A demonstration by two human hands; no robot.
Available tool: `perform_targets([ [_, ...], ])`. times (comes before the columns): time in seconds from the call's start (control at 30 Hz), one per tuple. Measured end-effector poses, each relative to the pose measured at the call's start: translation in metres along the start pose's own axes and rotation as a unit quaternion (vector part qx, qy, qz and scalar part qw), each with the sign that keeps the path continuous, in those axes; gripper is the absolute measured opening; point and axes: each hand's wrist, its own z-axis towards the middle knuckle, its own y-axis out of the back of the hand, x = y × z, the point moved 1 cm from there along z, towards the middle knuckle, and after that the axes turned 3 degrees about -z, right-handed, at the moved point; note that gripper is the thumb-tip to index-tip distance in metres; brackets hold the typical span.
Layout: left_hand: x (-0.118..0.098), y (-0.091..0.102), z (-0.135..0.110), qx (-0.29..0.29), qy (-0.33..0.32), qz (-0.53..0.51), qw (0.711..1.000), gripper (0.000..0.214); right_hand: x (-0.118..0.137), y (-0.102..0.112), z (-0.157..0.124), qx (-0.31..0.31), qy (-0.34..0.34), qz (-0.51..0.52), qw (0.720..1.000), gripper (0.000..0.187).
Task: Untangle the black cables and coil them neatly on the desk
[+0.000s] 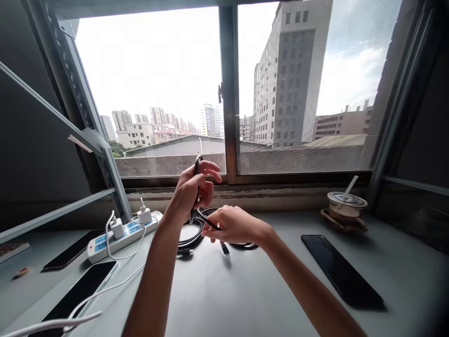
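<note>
A black cable [209, 221] runs between my two hands, above the table. My left hand [198, 185] is raised with the cable looped over it, thumb and fingers curled around it. Lower and to the right, my right hand [231, 223] pinches the cable, and a black plug [225, 249] hangs below its fingers. Behind them, a coiled black cable [191, 241] lies on the table, partly hidden by my hands. Another dark plug [185, 252] rests at the coil's front left.
A white power strip [122, 238] with chargers and white cords lies left, near a phone [75, 295] and another dark phone [72, 252]. On the right are a black phone [342, 271] and a lidded cup [345, 206] with a straw. A window [229, 98] stands behind the table [217, 299].
</note>
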Motion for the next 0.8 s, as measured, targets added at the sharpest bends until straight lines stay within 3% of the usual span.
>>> perform_targets([
  [0.13, 0.0, 0.01, 0.003, -0.101, -0.036, 0.041, 0.993, 0.016, -0.013, 0.021, -0.004, -0.081, -0.032, 0.19, 0.978, 0.038],
  [0.23, 0.005, 0.024, 0.01, -0.187, -0.05, 0.072, 0.979, 0.015, -0.03, 0.048, -0.016, -0.241, -0.063, 0.233, 0.94, 0.041],
  [0.3, 0.009, 0.034, 0.015, -0.216, -0.048, 0.078, 0.972, 0.014, -0.04, 0.064, -0.026, -0.36, -0.081, 0.223, 0.902, 0.04],
  [0.4, 0.016, 0.048, 0.02, -0.247, -0.046, 0.067, 0.965, 0.011, -0.051, 0.08, -0.038, -0.492, -0.075, 0.218, 0.84, 0.037],
  [0.53, 0.021, 0.061, 0.024, -0.257, -0.024, 0.051, 0.965, 0.008, -0.056, 0.089, -0.049, -0.601, -0.036, 0.175, 0.779, 0.035],
  [0.67, 0.021, 0.066, 0.025, -0.251, 0.008, -0.012, 0.968, 0.01, -0.054, 0.092, -0.056, -0.661, -0.019, 0.111, 0.742, 0.031],
  [0.8, 0.019, 0.051, 0.021, -0.159, 0.063, -0.041, 0.984, 0.013, -0.044, 0.087, -0.053, -0.694, -0.027, 0.089, 0.714, 0.028],
])
